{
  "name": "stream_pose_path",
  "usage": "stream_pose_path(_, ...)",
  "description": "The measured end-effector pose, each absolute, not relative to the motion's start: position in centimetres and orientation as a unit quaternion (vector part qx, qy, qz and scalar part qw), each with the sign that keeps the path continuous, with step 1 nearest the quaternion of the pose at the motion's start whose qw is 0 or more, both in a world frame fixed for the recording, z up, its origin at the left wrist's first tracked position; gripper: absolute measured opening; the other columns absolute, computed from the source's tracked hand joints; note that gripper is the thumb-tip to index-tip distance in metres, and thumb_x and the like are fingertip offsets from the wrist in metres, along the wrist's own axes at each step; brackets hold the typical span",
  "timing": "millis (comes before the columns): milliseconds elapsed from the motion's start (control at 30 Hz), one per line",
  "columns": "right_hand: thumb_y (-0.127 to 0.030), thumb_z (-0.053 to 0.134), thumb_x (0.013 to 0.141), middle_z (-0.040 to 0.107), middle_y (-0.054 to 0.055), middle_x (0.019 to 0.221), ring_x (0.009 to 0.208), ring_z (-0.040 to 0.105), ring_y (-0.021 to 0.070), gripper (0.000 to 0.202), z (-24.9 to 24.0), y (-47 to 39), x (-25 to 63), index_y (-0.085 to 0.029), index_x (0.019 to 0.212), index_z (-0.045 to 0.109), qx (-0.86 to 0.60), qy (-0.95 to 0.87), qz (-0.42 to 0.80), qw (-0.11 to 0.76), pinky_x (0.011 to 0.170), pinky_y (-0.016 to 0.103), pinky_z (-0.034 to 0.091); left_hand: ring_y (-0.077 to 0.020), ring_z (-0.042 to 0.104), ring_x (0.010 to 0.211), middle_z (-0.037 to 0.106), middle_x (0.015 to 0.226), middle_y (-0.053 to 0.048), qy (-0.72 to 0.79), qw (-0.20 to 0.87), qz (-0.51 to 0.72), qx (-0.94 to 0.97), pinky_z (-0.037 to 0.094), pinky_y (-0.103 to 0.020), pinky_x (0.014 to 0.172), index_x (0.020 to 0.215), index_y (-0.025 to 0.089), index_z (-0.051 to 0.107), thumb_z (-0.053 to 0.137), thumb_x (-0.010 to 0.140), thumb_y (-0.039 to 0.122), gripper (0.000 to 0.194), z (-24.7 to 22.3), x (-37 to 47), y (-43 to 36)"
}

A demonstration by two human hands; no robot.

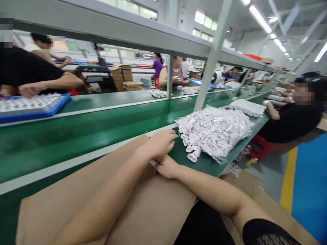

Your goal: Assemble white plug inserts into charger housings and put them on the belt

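My left hand point(161, 144) reaches over the cardboard sheet point(102, 187), with loosely bent fingers slightly apart towards the white pile; I see nothing held in it. Just below it, almost touching, my right hand point(167, 167) is closed around a small white plastic part point(154, 163), mostly hidden by the fingers. To the right of both hands, many small white plastic parts lie heaped in and under a clear plastic bag point(217, 131). One loose white part point(193, 156) lies at the front of the heap on the green bench.
A green conveyor belt point(89, 126) runs behind the cardboard. A slanted metal post point(211, 58) rises behind the heap. White trays point(247, 107) stand farther right, near a seated person point(293, 112). At the left, a person's hand is over a blue tray point(58, 105).
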State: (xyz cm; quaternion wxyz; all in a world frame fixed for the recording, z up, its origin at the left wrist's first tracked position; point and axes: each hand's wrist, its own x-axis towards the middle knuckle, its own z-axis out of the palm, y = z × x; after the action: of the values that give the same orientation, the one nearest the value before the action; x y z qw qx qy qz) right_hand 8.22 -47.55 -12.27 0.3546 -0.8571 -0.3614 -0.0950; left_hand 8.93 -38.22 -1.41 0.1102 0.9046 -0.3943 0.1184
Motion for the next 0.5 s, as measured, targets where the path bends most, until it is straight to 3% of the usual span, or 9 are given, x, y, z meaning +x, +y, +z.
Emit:
stream_pose_path(67, -0.018, 0.049, 0.100, 0.073, 0.000, 0.082, 0.061, 0.065, 0.0080, 0.028, -11.5, -48.6, 7.6, -0.009, 0.112, 0.073, -0.847, -0.384, 0.002, 0.367, 0.062, 0.017, 0.057, -0.0302, 0.063, 0.125, 0.064, 0.139, -0.014, -0.329, 0.124, 0.090, 0.932, 0.052, -0.045, 0.109, 0.127, 0.015, 0.071, 0.049, 0.094, 0.020, 0.040, -5.1, 12.7, -37.2)
stream_pose_path(167, -0.021, 0.054, 0.100, 0.074, 0.011, 0.112, 0.104, 0.071, 0.0200, 0.041, -9.9, -51.4, 6.1, -0.011, 0.140, 0.058, -0.860, -0.383, 0.061, 0.331, 0.094, 0.035, 0.060, -0.0330, 0.053, 0.138, 0.057, 0.148, -0.016, -0.248, 0.207, 0.107, 0.940, 0.043, -0.050, 0.120, 0.133, 0.013, 0.067, 0.050, 0.097, 0.038, 0.047, -10.2, 16.5, -35.1)
stream_pose_path(233, -0.030, 0.055, 0.100, 0.065, 0.020, 0.131, 0.135, 0.055, 0.0307, 0.050, -9.1, -53.9, 4.9, -0.011, 0.147, 0.052, -0.904, -0.347, -0.023, 0.248, 0.114, 0.053, 0.047, -0.0326, 0.045, 0.145, 0.053, 0.152, -0.017, -0.209, 0.256, 0.140, 0.933, 0.037, -0.051, 0.124, 0.138, 0.012, 0.063, 0.047, 0.097, 0.048, 0.056, -12.9, 17.9, -33.9)
stream_pose_path(300, -0.037, 0.057, 0.100, 0.052, 0.027, 0.147, 0.154, 0.030, 0.0394, 0.058, -8.9, -56.4, 3.8, -0.006, 0.148, 0.050, -0.944, -0.272, -0.096, 0.161, 0.125, 0.066, 0.026, -0.0335, 0.044, 0.145, 0.053, 0.151, -0.018, -0.192, 0.272, 0.155, 0.930, 0.035, -0.052, 0.125, 0.136, 0.011, 0.063, 0.045, 0.096, 0.055, 0.062, -14.8, 18.7, -33.2)
stream_pose_path(367, -0.048, 0.060, 0.098, 0.045, 0.033, 0.149, 0.158, 0.012, 0.0483, 0.066, -9.3, -58.5, 3.1, 0.001, 0.141, 0.055, -0.974, -0.176, -0.105, 0.096, 0.126, 0.071, 0.013, -0.0346, 0.045, 0.143, 0.054, 0.149, -0.019, -0.187, 0.270, 0.156, 0.932, 0.034, -0.054, 0.125, 0.134, 0.011, 0.065, 0.044, 0.095, 0.060, 0.066, -15.8, 19.1, -32.9)
stream_pose_path(433, -0.058, 0.062, 0.095, 0.044, 0.039, 0.146, 0.156, 0.005, 0.0549, 0.075, -9.9, -59.8, 3.1, 0.008, 0.130, 0.060, -0.989, -0.110, -0.079, 0.056, 0.126, 0.071, 0.010, -0.0351, 0.045, 0.143, 0.054, 0.149, -0.019, -0.191, 0.266, 0.160, 0.931, 0.034, -0.055, 0.124, 0.133, 0.011, 0.066, 0.042, 0.094, 0.063, 0.069, -16.2, 19.3, -32.9)
stream_pose_path(500, -0.062, 0.060, 0.094, 0.040, 0.041, 0.149, 0.156, 0.001, 0.0555, 0.079, -10.5, -60.0, 3.7, 0.010, 0.128, 0.060, -0.993, -0.090, -0.059, 0.039, 0.127, 0.069, 0.007, -0.0351, 0.045, 0.143, 0.054, 0.150, -0.018, -0.200, 0.262, 0.164, 0.930, 0.034, -0.054, 0.124, 0.135, 0.011, 0.065, 0.041, 0.095, 0.065, 0.071, -16.2, 19.3, -33.0)
